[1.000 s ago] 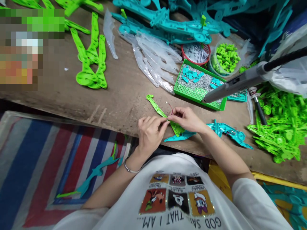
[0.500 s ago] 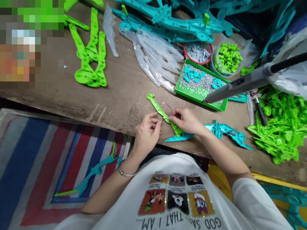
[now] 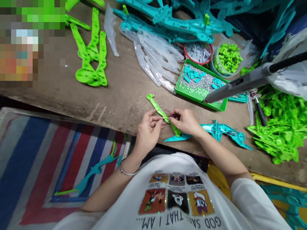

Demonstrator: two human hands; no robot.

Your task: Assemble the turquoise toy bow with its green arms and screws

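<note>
A narrow lime-green plastic limb (image 3: 158, 109) slants over the table edge, its hooked end pointing away from me. My left hand (image 3: 150, 129) closes around its left side, fingertips touching the limb. From the other side my right hand (image 3: 185, 121) pinches a thin dark-red wire (image 3: 167, 111) against the limb's middle. The wire curves over the green channel; its far end is hard to make out. Under the limb's near end and my right forearm lies a turquoise plastic bow-shaped body (image 3: 216, 129), with thin wires at its right part.
A green tray (image 3: 199, 99) of small screws and turquoise pieces stands ahead, with a grey electric screwdriver (image 3: 240, 83) hanging over it. Clear plastic blades (image 3: 153, 54) lie left of it. Green parts (image 3: 280, 127) are heaped right, beside a black-handled tool (image 3: 261, 111). Green frames (image 3: 91, 57) lie far left.
My left hand has moved slightly right and up, its fingers now against the green limb. The wire's loose end, which stood up before, now bends down along the limb.
</note>
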